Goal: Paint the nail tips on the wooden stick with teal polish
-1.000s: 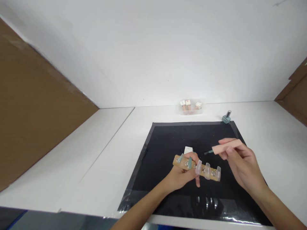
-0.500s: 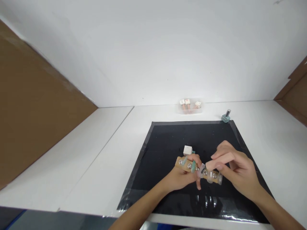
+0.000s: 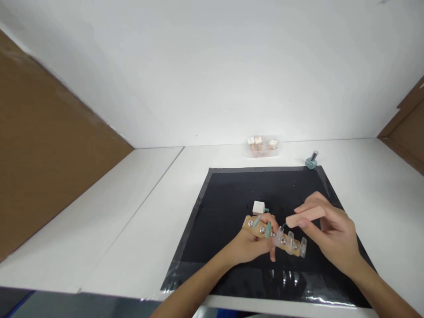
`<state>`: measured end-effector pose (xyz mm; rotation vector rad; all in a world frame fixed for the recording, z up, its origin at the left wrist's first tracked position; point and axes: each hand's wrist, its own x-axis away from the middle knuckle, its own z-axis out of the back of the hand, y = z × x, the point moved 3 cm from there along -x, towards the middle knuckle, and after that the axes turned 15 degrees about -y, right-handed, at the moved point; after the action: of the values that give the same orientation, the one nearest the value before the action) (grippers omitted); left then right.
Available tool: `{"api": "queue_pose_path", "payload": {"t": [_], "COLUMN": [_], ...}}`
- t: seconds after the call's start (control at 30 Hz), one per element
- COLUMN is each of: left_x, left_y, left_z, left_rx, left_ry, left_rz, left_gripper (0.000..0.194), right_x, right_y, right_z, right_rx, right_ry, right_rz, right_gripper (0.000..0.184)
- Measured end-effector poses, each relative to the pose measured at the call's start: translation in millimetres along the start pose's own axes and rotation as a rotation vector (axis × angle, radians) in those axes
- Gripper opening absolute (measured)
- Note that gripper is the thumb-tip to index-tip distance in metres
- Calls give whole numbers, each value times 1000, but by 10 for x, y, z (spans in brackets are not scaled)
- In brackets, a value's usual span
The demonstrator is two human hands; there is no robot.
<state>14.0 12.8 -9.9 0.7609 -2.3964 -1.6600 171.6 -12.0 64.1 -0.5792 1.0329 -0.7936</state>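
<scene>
My left hand is closed around a tan nail tip stand with round silver studs. Several false nail tips stand along it: the two on the left are green, those on the right, such as a clear tip, are colourless. Between the thumb and fingers of my right hand is a nail polish brush with a pale pink handle. Its dark bristle end points down-left, close to the clear tip near the stand's middle; I cannot tell if they touch. A white square polish bottle with a green neck lies just beyond my left hand.
A black mat lies under my hands on the white table. Behind it, a clear plastic tray holds several white bottles with pink caps. A teal bottle with a silver cap stands by the mat's far right corner.
My right hand has drawn slightly right and up with the brush, so its bristles and the clear tips show better. My left hand and the stand have barely moved.
</scene>
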Motion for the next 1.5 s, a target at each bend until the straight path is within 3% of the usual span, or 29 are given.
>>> {"api": "queue_pose_path", "payload": {"t": [0.07, 0.23, 0.47, 0.67, 0.97, 1.2, 1.27, 1.3, 1.43, 1.5], "left_x": [-3, -9, -11, -36, -69, -71, -71, -69, -53, -45], "left_y": [5, 27, 38, 17, -146, -149, -148, -146, -97, -44], "left_z": [-7, -21, -16, -27, -31, -6, 5, 12, 47, 66], "left_rx": [0, -29, -22, 58, 56, 23, 20, 19, 37, 51], "left_ry": [1, -9, 17, 61, 151, 130, 151, 166, 217, 236], "left_rz": [4, 3, 84, 264, 572, 629, 631, 630, 606, 588], "left_gripper": [30, 30, 36, 44, 52, 49, 50, 50, 50, 50], "right_x": [5, -21, -26, 23, -1, 1, -13, -24, -36, -35], "right_y": [1, -31, -14, 53, 142, 213, 228, 229, 166, 131], "right_z": [13, -32, 26, 59, 62, 107, 164, 187, 204, 204], "right_rx": [-33, -53, 68, 37, -24, -168, -238, -262, -312, -284], "right_ry": [22, -92, 57, 153, 150, 162, 84, -17, -609, -748], "right_rz": [0, 17, -54, -178, -293, -326, -298, -295, -322, -333], "right_gripper": [13, 12, 15, 20, 23, 30, 36, 38, 36, 35]}}
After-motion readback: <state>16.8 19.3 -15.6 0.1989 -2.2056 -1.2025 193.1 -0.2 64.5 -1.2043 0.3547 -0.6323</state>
